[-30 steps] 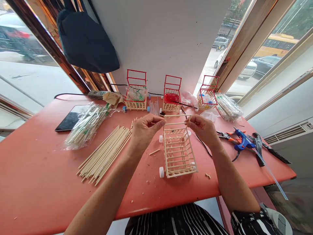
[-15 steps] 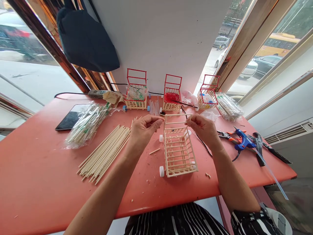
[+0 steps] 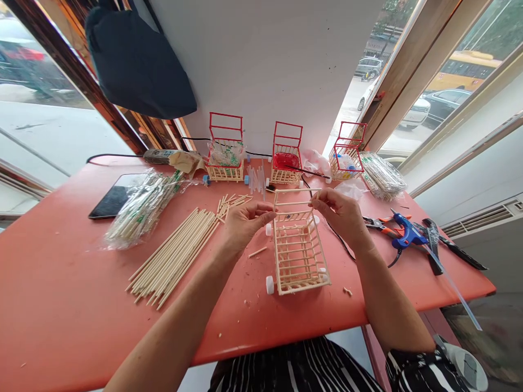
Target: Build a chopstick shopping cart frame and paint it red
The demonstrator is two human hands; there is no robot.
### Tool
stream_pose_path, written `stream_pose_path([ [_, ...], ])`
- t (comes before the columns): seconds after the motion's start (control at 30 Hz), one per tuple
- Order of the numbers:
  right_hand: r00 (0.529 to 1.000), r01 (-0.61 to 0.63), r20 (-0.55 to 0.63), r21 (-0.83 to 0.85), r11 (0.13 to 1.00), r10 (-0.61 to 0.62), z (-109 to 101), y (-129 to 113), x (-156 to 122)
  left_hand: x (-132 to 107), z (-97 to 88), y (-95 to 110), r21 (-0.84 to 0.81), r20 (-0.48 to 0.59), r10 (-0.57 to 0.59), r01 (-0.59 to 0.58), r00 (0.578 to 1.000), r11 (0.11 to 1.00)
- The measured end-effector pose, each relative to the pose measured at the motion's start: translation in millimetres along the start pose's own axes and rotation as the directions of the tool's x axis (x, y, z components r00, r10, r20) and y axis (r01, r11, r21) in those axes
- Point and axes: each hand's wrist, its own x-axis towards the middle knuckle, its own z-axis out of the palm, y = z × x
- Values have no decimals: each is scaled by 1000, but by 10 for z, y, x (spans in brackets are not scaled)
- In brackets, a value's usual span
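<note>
A small cart of pale wooden sticks (image 3: 300,291) stands in front of me on the red table, its basket facing me and its handle frame at the far end. White bottle caps (image 3: 270,285) serve as its wheels. My left hand (image 3: 250,222) is closed, thumb and index fingertips pinching the left post of the handle frame near the basket's rim. On the opposite side, my right hand (image 3: 338,211) pinches the right post beneath the top bar. Its fingers partly hide that joint.
Loose sticks (image 3: 175,256) and short cut pieces (image 3: 232,203) lie left; bagged sticks (image 3: 141,212) rest on a dark tablet (image 3: 106,202). Several red-handled carts (image 3: 287,163) line the back. A blue glue gun (image 3: 408,234) and pliers (image 3: 382,226) lie right.
My left hand has shifted slightly down along the left side of the handle frame, from near its upper part toward the basket's rim. The right hand keeps its pinch.
</note>
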Motion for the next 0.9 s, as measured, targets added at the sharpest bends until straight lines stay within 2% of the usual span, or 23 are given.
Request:
stream_pose_path([
  [0.43, 1000, 28, 2, -34, 999, -28, -22, -33, 5, 13, 64, -88, -46, -27, 61, -62, 998, 997],
  [0.9, 999, 40, 7, -70, 997, -40, -31, -17, 7, 25, 94, -113, -101, -18, 58, -59, 998, 993],
])
